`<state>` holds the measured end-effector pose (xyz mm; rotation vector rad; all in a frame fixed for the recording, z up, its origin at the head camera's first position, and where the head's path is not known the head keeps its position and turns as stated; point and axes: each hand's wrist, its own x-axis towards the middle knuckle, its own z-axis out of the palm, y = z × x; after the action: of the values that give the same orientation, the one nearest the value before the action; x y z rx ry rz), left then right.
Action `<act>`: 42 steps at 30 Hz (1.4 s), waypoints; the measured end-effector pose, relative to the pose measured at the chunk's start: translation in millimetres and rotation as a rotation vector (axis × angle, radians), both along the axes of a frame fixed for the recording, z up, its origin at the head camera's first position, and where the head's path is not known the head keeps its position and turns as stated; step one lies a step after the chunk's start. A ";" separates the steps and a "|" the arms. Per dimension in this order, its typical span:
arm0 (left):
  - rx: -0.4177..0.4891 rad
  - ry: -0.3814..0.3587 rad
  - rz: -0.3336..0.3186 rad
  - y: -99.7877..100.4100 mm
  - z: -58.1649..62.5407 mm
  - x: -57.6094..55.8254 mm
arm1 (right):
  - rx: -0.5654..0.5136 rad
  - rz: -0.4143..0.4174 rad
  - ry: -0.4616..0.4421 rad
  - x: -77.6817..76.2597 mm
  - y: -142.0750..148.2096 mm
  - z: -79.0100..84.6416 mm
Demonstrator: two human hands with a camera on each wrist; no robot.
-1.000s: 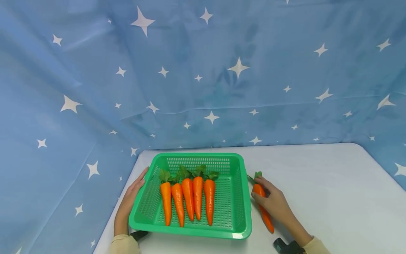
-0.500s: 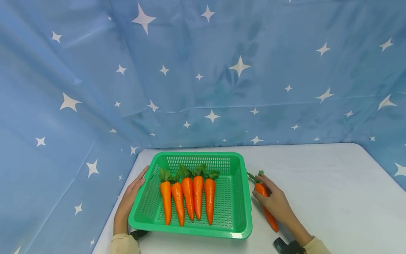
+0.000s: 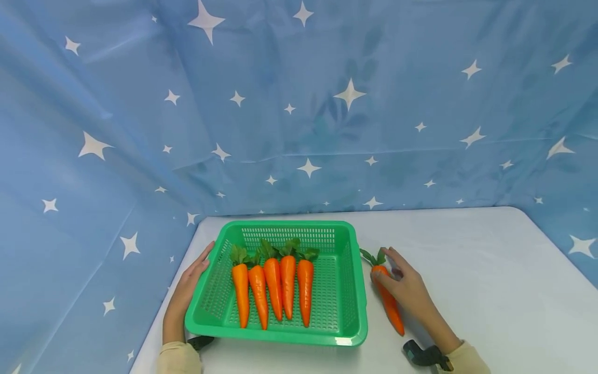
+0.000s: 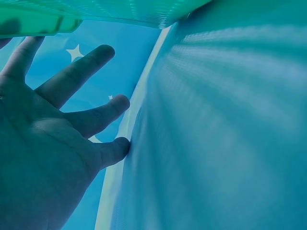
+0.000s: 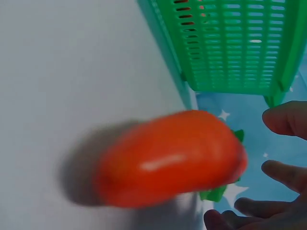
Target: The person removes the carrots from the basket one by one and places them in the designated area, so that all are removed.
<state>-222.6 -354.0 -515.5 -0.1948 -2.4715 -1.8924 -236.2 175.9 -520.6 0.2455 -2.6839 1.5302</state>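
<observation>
A green plastic basket (image 3: 345,280) holds several orange carrots (image 3: 287,288) with leafy tops, lying side by side toward its left. My left hand (image 3: 184,291) lies along the basket's left side, fingers stretched; the left wrist view shows its fingers (image 4: 79,74) spread, with fingertips up at the basket. To the right of the basket, another carrot (image 3: 390,306) lies slanted on the table, leaves pointing away from me. My right hand (image 3: 411,291) is over its upper part. Seen from the right wrist, a gap separates thumb and fingers (image 5: 283,175) beyond the carrot's thick end.
The white table (image 3: 467,270) extends to the right of the carrot. A blue cloth with white stars (image 3: 261,130) hangs behind and along the left edge. Dark wrist cameras (image 3: 422,354) sit at both cuffs.
The loose carrot first turned a little, its tip going right, then shifted slightly back. My right hand's fingers have opened away from it. My left hand stays at the basket.
</observation>
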 end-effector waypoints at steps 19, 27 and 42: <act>0.032 -0.002 -0.023 1.2 0.2 -2.6 | -0.117 0.060 0.102 -9.9 -8.7 54.7; 0.014 0.002 -0.017 3.2 -1.2 -6.7 | -0.187 0.124 0.074 -16.9 -20.2 78.3; 0.009 0.018 -0.028 -1.5 0.7 -0.6 | -0.324 0.209 0.024 -26.0 -73.9 99.4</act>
<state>-223.1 -355.4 -514.7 -0.2468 -2.4610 -1.9033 -262.2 102.0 -421.2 0.5373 -2.4041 1.9733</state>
